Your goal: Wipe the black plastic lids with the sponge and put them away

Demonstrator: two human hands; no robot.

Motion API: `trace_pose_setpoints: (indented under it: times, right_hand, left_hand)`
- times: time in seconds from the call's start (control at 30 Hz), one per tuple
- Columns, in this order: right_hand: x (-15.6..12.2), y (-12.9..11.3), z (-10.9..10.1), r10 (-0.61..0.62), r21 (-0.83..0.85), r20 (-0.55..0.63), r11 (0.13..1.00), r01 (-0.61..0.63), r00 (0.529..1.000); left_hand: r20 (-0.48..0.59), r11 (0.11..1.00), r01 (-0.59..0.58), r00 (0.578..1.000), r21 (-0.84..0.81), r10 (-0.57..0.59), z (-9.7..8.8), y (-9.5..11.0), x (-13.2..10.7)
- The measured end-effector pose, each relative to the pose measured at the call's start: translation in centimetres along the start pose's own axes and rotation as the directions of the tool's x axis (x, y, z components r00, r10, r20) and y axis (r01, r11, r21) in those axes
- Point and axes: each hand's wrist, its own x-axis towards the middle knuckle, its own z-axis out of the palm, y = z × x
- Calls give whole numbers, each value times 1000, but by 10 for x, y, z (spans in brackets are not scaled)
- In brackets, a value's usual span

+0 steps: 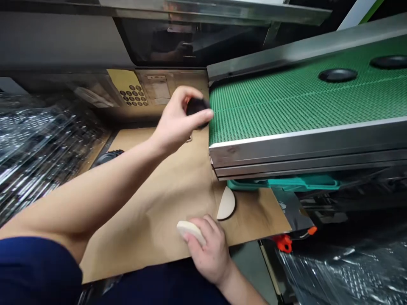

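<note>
My left hand (pixel 181 116) pinches a round black disc (pixel 196 111) between thumb and fingers, held upright at the near end of the green conveyor belt (pixel 254 110). Part of the disc is hidden by the fingers. Low over the cardboard-covered table, my right hand (pixel 208 248) is closed on a thick cream-coloured pad (pixel 190 231). To the right of that hand, a pale half-round piece with a dark edge (pixel 227 204) lies on the cardboard (pixel 171 186). Two black discs, a nearer one (pixel 338 75) and a farther one (pixel 389 62), rest on the belt.
A stack of black ribbed parts (pixel 110 156) sits behind my left forearm. Plastic-wrapped goods (pixel 41 144) stand at the left, more wrapping (pixel 352 267) at the lower right. A teal tray (pixel 286 183) is under the conveyor's metal rail (pixel 305 142). A yellow sheet (pixel 125 82) hangs at the back.
</note>
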Motion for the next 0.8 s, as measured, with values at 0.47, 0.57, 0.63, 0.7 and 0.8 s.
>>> trace_pose_setpoints:
  times: [0.47, 0.57, 0.63, 0.7, 0.8]
  right_hand:
    - [-3, -5, -2, -19, -117, 14, 993, 21, 1000]
    - [-4, -20, 4, -67, -119, 93, 990, 78, 993]
    - [-3, -32, 12, -137, -175, 190, 970, 170, 972]
    - [-1, -40, 21, -197, -255, 265, 930, 266, 944]
    - [5, -44, 31, -254, -362, 288, 864, 351, 923]
  left_hand:
    - [413, 133, 644, 621, -753, -666, -63, -4, -262]
    - [474, 65, 641, 628, -764, -618, -59, -5, -270]
    - [514, 41, 653, 632, -756, -579, -58, -5, -272]
    - [541, 33, 661, 640, -749, -545, -57, -5, -274]
    - [546, 48, 661, 656, -749, -521, -57, -6, -276]
